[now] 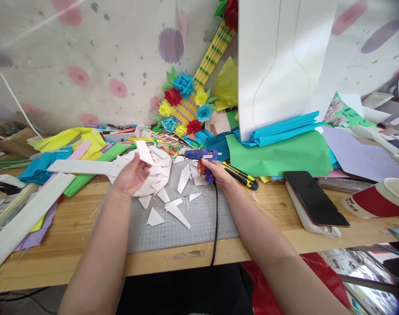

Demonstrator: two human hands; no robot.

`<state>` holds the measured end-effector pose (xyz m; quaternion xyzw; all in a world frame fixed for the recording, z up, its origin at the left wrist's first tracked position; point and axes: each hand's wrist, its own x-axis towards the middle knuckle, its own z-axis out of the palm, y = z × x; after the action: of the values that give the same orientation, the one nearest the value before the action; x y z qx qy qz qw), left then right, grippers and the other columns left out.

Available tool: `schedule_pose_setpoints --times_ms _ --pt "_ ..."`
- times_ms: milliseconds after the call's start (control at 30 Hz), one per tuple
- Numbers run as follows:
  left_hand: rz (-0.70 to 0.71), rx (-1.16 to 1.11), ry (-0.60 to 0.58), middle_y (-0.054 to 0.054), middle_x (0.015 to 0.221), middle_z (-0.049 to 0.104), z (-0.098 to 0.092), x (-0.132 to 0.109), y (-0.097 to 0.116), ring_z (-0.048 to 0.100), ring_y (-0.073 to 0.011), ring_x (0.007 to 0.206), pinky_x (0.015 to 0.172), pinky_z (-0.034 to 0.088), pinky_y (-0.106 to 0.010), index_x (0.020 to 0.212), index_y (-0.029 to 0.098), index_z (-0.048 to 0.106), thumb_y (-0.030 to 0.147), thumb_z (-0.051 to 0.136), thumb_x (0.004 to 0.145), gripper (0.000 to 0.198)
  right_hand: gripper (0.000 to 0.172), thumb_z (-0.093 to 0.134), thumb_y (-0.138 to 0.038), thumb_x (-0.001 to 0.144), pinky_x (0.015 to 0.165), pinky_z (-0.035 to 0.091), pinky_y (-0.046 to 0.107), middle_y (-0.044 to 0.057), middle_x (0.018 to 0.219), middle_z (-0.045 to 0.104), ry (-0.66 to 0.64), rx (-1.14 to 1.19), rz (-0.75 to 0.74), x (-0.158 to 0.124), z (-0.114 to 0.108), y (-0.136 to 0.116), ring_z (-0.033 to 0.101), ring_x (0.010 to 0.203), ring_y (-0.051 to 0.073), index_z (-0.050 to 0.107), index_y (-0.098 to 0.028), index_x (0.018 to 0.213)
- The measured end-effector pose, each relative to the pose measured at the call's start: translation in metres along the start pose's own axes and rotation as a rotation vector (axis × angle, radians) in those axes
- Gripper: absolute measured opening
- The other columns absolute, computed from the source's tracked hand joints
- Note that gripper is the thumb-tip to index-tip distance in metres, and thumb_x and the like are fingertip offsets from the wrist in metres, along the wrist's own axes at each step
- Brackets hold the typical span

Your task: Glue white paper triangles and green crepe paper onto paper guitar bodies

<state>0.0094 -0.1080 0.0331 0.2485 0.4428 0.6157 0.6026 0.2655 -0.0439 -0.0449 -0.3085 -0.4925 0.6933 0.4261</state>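
Observation:
My left hand (pixel 133 176) is closed on a white foam piece (pixel 144 152), holding it tilted above a pile of white offcuts (pixel 160 175). My right hand (pixel 215 171) grips a blue hot glue gun (pixel 201 155) by its handle, nozzle pointing left toward the held piece. Its black cord (pixel 215 218) runs down over the grey cutting mat (pixel 202 223) and off the table's front edge. Several loose white triangles (pixel 154 217) lie on the mat.
A yellow-black utility knife (pixel 240 175) lies right of my right hand. A black phone (pixel 314 197) rests on a white pad, a red-white paper cup (pixel 379 199) lies on its side. Coloured paper sheets (pixel 278 153), a paper-flower guitar (pixel 193 100) and a tall white board (pixel 278 61) crowd the back.

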Motion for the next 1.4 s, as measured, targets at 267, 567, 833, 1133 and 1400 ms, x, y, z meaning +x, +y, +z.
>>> schedule_pose_setpoints --times_ms 267,567,833,1133,1400 --pt "0.241 1.235 0.197 -0.003 0.087 0.070 -0.006 0.065 0.067 0.060 -0.0167 0.072 0.061 0.049 -0.025 0.091 0.017 0.073 0.029 0.073 0.066 0.028 0.048 0.072 -0.063 0.058 0.044 0.037 0.022 0.000 0.059 0.060 0.079 0.026 -0.005 0.006 -0.003 0.003 0.047 0.047 0.008 0.058 -0.018 0.066" --pt "0.124 1.981 -0.015 -0.008 0.104 0.071 -0.040 0.139 0.063 0.063 -0.0232 0.090 0.076 0.044 -0.028 0.101 0.018 0.071 0.041 0.071 0.067 0.042 0.047 0.071 -0.063 0.060 0.046 0.037 0.025 0.000 0.061 0.060 0.087 -0.011 -0.015 0.008 -0.003 0.001 0.044 0.049 0.009 0.058 -0.018 0.065" --pt "0.080 2.042 0.027 -0.007 0.108 0.069 -0.040 0.135 0.056 0.059 -0.0202 0.090 0.072 0.040 -0.024 0.107 0.015 0.067 0.037 0.070 0.071 0.042 0.046 0.070 -0.061 0.061 0.047 0.036 0.024 0.001 0.061 0.059 0.071 0.001 -0.022 0.008 -0.001 -0.001 0.044 0.049 0.009 0.058 -0.018 0.067" --pt "0.100 2.050 0.061 -0.005 0.101 0.070 -0.041 0.135 0.059 0.059 -0.0216 0.091 0.070 0.039 -0.023 0.102 0.017 0.067 0.036 0.073 0.069 0.039 0.047 0.071 -0.063 0.059 0.047 0.037 0.024 0.001 0.060 0.060 0.077 -0.004 -0.015 0.011 -0.004 0.003 0.043 0.049 0.009 0.058 -0.018 0.066" --pt "0.142 2.033 -0.013 -0.005 0.095 0.070 -0.043 0.147 0.055 0.060 -0.0211 0.088 0.075 0.040 -0.025 0.105 0.016 0.067 0.033 0.072 0.070 0.039 0.048 0.071 -0.064 0.058 0.047 0.038 0.025 0.001 0.060 0.060 0.078 -0.020 -0.016 0.011 -0.003 0.002 0.043 0.050 0.009 0.058 -0.019 0.066"
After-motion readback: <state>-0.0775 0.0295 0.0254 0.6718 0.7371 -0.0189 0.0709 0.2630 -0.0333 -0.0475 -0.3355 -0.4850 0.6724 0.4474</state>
